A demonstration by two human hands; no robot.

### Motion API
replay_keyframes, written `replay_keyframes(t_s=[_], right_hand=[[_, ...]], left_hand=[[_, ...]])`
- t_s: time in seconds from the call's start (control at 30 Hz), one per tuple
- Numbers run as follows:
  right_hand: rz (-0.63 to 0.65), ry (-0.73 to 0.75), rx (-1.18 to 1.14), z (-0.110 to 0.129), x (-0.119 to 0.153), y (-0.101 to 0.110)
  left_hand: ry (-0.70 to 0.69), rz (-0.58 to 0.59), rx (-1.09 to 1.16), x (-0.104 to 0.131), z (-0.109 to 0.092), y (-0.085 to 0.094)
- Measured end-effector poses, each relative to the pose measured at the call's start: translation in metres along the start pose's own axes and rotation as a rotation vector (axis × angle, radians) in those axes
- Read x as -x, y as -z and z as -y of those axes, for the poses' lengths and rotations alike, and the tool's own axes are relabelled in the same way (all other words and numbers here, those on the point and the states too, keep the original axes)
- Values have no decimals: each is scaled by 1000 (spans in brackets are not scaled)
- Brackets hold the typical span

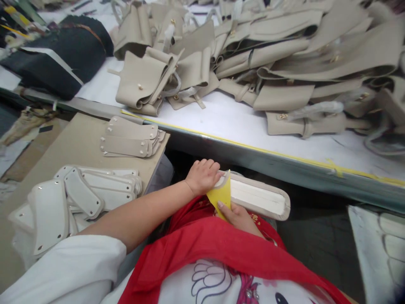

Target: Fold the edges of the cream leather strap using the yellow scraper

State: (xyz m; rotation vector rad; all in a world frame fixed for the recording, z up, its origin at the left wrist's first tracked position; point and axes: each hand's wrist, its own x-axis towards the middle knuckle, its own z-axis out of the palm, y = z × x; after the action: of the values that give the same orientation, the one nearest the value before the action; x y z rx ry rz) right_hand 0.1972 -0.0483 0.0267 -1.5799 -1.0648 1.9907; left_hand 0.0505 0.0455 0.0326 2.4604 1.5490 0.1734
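Observation:
A long beige panel (259,196) with rounded ends and a white inner face lies across my lap. My left hand (204,176) is closed over its left end, fingers curled at the edge, with the grip partly hidden. Across that end stands a thin yellow sheet (220,195), slightly bent, with a pointed top corner. My right hand (237,217) pinches the yellow sheet low down, its thumb on the near side. The other fingers of that hand are mostly hidden behind the sheet.
A worktable (221,114) edged with yellow tape carries many beige bag pieces (142,80) with gold fittings. Left of them sits a black bundle (63,55). On a side board (82,131) are stacked beige strips (129,137) and white-faced panels (50,211) with metal studs.

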Motion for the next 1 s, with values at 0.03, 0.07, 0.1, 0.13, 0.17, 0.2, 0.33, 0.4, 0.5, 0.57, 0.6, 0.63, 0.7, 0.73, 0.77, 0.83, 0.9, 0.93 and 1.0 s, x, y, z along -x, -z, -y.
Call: replay_keyframes(t_s=[0.03,0.07,0.1,0.13,0.17,0.2,0.33,0.4,0.5,0.57,0.6,0.63,0.7,0.73,0.77,0.83,0.9,0.93,1.0], right_hand=[[41,-10,-18,4,7,2],[79,-19,-37,11,15,6],[102,-29,-43,19,23,11],[102,-33,-37,29,32,18],[70,-17,-25,41,38,27],[9,13,-3,54,41,36],[-269,250,239,117,4,77],[-408,268,520,146,-38,93],[-496,284,765,178,-101,108],[-580,272,913,190,-128,114],[-637,265,997,192,-136,117],[-696,265,1074,193,-139,118],[-780,293,1195,188,-133,121],[-785,329,1226,183,-124,121],[-758,374,1253,176,-111,121],[-597,484,1304,157,-76,121],[-289,568,1286,129,-36,121],[-139,579,1268,113,-16,122],[1,550,1268,81,16,124]], left_hand=[[18,-6,91,1,2,-1],[47,-14,225,2,5,-2],[95,-23,404,4,11,-4],[162,-31,619,6,18,-5],[245,-39,847,10,26,-6],[333,-47,1061,15,34,-7],[474,-2,1486,49,56,-12],[416,44,1504,65,55,-13],[278,38,1484,76,45,-17],[218,5,1434,76,40,-19],[210,-8,1392,75,38,-21],[208,-14,1339,74,37,-21],[206,-9,1212,73,39,-21],[199,0,1138,72,41,-19],[187,12,1053,71,44,-16],[133,43,856,66,50,-8],[12,90,647,58,54,3],[-71,125,550,52,55,9],[-233,208,372,38,51,19]])
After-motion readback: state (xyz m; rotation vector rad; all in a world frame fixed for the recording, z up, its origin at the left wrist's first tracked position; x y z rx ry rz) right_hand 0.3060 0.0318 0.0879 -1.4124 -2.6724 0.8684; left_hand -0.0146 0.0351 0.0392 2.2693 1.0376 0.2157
